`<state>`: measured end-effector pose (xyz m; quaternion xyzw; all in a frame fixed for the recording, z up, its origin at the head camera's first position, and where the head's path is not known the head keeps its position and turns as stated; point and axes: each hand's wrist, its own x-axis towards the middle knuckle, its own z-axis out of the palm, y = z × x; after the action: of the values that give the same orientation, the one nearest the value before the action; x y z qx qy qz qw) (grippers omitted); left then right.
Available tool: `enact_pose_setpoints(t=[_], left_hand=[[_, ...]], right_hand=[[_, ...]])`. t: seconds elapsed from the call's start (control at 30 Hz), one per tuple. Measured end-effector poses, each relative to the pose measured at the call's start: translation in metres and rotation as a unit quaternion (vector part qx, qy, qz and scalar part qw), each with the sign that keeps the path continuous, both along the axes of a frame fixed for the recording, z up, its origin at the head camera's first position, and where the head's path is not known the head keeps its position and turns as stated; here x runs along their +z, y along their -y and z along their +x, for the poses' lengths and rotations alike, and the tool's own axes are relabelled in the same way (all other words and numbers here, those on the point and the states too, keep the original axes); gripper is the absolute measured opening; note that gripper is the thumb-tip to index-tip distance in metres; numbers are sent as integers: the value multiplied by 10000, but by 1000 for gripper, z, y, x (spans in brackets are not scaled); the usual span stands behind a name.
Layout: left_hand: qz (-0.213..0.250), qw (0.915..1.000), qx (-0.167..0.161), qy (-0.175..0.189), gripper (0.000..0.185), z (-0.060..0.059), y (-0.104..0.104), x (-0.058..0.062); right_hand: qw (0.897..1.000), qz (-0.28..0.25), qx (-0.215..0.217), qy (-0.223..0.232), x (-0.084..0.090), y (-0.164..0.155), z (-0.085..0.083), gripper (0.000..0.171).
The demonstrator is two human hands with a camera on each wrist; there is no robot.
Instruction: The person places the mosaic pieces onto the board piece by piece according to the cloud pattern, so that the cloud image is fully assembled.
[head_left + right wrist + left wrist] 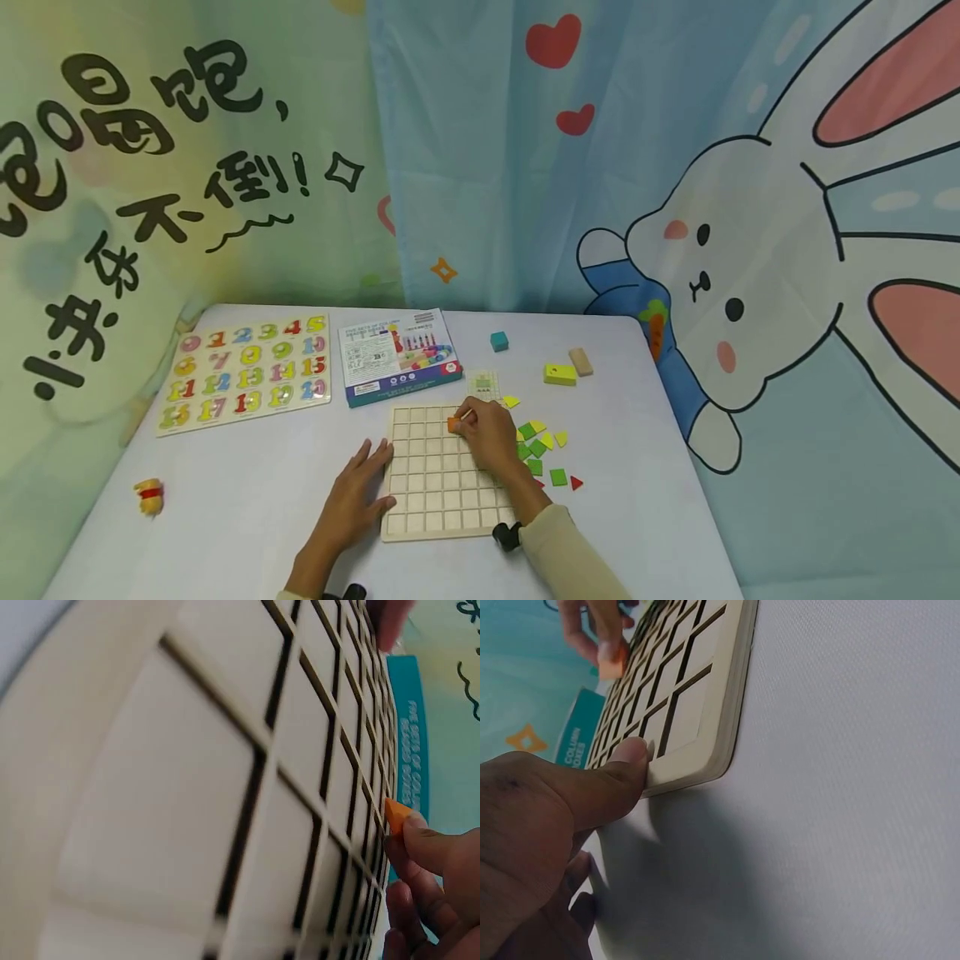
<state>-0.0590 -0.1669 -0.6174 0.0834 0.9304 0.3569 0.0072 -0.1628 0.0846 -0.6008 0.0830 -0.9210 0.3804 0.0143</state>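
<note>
A pale wooden grid board (442, 500) lies on the table. My right hand (487, 433) pinches a small orange block (397, 815) between thumb and fingers at the board's far side. In the left wrist view the orange block (612, 667) shows at the grid, partly covered by the fingers. My left hand (355, 492) lies along the board's left edge, its thumb (630, 754) touching the rim. Right of the board lie several green squares (558, 477), yellow pieces (561, 438) and a red triangle (576, 482).
Behind the board are a printed box (401, 354) and a small patterned card (483, 384). A number puzzle board (247, 375) lies at the back left, a small yellow toy figure (150, 497) nearer. Teal (499, 341), yellow (560, 375) and wooden (581, 362) blocks stand back right.
</note>
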Motion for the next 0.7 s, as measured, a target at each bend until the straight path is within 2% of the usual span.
enact_pose_setpoints(t=[0.3,0.53,0.7], left_hand=[[6,9998,84,155,86,0,-2,2],[8,9999,76,105,84,-1,-1,4],[-24,9999,67,141,85,0,-2,3]], right_hand=[[9993,373,22,-47,-1,12,0,6],[9999,35,152,-70,-1,2,-2,15],[9993,-208,-236,-225,-2,-23,-7,23]])
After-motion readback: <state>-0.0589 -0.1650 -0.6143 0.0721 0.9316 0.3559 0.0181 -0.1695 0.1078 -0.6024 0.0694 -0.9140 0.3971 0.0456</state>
